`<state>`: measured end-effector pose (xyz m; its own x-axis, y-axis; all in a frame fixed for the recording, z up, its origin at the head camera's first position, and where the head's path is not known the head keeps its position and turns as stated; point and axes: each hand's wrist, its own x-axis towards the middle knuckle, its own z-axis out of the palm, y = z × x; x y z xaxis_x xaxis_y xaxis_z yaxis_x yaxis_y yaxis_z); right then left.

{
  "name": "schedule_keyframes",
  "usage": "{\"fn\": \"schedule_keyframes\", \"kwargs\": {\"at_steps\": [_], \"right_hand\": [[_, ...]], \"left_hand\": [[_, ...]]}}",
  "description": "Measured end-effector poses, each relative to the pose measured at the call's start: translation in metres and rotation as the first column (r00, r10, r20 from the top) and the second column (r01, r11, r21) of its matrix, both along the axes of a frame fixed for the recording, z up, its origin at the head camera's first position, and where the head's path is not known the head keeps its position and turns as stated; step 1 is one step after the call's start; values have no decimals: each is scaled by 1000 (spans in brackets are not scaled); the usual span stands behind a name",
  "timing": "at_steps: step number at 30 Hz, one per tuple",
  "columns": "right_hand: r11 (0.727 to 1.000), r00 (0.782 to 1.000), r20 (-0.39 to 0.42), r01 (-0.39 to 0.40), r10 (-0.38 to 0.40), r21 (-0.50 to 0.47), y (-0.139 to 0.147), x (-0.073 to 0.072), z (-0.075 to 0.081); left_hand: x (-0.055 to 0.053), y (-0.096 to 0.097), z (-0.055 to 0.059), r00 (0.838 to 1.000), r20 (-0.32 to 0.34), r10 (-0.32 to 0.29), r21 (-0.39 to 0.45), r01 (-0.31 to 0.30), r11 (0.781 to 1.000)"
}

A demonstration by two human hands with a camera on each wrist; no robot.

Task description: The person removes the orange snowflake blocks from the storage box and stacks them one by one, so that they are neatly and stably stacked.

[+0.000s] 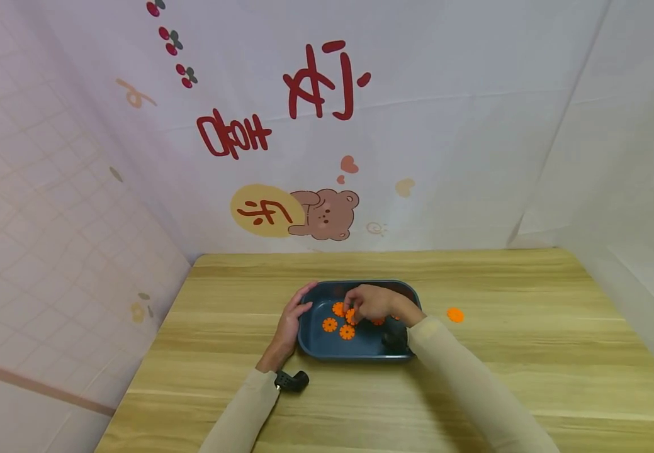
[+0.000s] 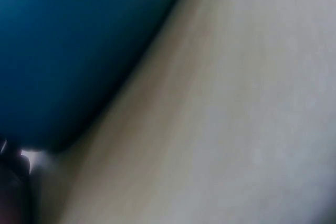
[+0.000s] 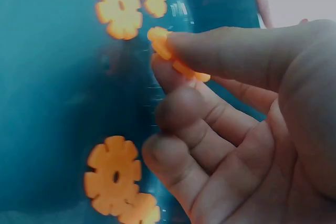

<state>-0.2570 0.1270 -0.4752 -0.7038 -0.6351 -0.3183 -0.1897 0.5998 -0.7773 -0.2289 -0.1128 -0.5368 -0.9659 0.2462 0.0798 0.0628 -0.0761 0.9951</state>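
Observation:
A dark blue rectangular tray with rounded corners stands on the table and fills much of the right wrist view. My left hand rests against its left end, fingers fairly straight and tips at the rim; the left wrist view shows only the tray's blurred outer wall. Over the inside of the tray, my right hand pinches an orange notched interlocking disc between thumb and index finger. Several similar discs lie flat on the tray floor, among them one orange disc near the left end and another disc beside the curled fingers.
One loose orange disc lies on the wood-grain table, right of the tray. Behind the table hangs a white printed cloth with a bear and red characters. A black device is strapped to the left wrist.

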Motion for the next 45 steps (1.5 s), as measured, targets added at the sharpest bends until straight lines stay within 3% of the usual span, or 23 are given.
{"fn": "schedule_keyframes", "kwargs": {"at_steps": [13, 23, 35, 45], "right_hand": [[990, 996, 68, 66, -58, -122, 15, 8, 20], [961, 987, 131, 119, -88, -250, 42, 15, 27], [947, 990, 72, 138, -122, -289, 78, 25, 38], [936, 977, -92, 155, -193, -317, 115, 38, 33]], "left_hand": [[3, 1, 4, 1000, -6, 7, 5, -7, 1000], [4, 0, 2, 1000, -9, 0, 5, 0, 1000], [2, -1, 2, 1000, 1, -6, 2, 6, 1000], [2, -1, 1, 1000, 3, -12, 8, 12, 1000]]}}
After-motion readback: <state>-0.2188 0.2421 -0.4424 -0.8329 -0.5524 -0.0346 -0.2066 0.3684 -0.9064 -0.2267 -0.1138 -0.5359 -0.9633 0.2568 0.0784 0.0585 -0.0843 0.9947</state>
